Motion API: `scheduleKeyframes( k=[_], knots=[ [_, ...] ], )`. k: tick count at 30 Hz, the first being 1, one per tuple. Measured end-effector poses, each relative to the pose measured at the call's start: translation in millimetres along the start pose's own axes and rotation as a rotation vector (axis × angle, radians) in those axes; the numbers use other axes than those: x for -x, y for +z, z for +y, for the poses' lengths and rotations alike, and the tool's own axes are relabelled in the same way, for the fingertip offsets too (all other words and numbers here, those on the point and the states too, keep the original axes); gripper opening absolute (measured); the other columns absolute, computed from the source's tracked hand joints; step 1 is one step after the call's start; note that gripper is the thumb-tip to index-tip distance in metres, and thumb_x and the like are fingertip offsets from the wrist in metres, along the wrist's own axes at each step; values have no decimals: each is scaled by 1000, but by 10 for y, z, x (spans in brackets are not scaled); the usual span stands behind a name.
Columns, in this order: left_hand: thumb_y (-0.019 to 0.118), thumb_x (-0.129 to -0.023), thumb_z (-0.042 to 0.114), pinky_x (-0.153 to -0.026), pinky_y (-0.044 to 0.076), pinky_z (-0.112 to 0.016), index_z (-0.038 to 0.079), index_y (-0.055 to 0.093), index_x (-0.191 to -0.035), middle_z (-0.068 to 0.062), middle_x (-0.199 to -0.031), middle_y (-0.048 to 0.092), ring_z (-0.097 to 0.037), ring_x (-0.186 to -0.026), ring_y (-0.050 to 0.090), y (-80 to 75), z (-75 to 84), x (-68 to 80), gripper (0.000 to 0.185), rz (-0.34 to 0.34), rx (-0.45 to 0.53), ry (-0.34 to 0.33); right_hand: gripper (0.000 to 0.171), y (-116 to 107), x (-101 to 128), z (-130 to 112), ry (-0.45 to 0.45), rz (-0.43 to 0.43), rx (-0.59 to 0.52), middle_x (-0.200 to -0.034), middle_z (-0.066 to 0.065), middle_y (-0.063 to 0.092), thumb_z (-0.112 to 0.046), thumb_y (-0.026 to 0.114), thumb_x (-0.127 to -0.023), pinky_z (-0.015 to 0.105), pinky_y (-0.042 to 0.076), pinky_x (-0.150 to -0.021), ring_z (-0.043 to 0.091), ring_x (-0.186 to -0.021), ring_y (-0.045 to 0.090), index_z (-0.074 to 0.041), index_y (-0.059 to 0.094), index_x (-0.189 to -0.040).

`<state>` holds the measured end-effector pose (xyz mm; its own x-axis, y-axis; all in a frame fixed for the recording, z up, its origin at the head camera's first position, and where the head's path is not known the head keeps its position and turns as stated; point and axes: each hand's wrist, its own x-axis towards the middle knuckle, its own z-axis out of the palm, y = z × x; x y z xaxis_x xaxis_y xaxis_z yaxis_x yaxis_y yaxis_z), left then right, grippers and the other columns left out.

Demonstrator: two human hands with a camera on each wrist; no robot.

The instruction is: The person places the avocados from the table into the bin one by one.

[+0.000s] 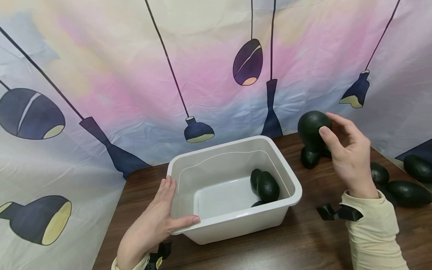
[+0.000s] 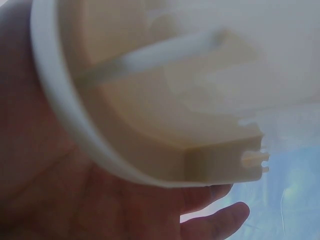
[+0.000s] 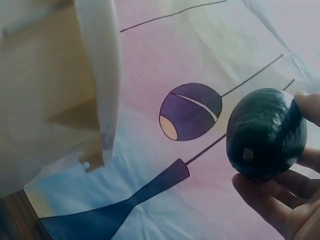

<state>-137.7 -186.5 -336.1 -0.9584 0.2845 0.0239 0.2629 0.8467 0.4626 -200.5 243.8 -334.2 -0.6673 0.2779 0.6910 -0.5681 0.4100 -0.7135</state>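
My right hand (image 1: 351, 153) pinches a dark green avocado (image 1: 314, 129) between thumb and fingers, raised above the table to the right of a white plastic bin (image 1: 236, 217). The right wrist view shows the same avocado (image 3: 265, 132) end-on, its stem spot facing the camera. Inside the bin, several avocados (image 1: 268, 187) lie at the right end; one is mostly hidden by the near wall. My left hand (image 1: 156, 215) rests against the bin's left corner, fingers straight along the left rim and thumb on the near rim. In the left wrist view its palm lies under the rim (image 2: 75, 125).
More avocados lie on the brown wooden table (image 1: 303, 240) at the right: one (image 1: 309, 157) behind the raised avocado, others (image 1: 408, 193) beyond my right wrist, one (image 1: 418, 168) near the right edge. A cloth (image 1: 209, 82) printed with lamps hangs behind the table.
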Motion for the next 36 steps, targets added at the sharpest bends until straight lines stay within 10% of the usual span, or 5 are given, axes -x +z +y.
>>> scheduleKeyframes(
  k=[36],
  knots=[
    [67, -75, 69, -111, 19, -60, -8, 12, -152, -27, -158, 4, -39, -146, 0, -6, 5, -4, 122, -9, 5, -4, 55, 193, 134, -230, -125, -249, 12, -123, -1, 60, 5, 71, -85, 15, 43, -80, 11, -102, 56, -11, 58, -136]
  ],
)
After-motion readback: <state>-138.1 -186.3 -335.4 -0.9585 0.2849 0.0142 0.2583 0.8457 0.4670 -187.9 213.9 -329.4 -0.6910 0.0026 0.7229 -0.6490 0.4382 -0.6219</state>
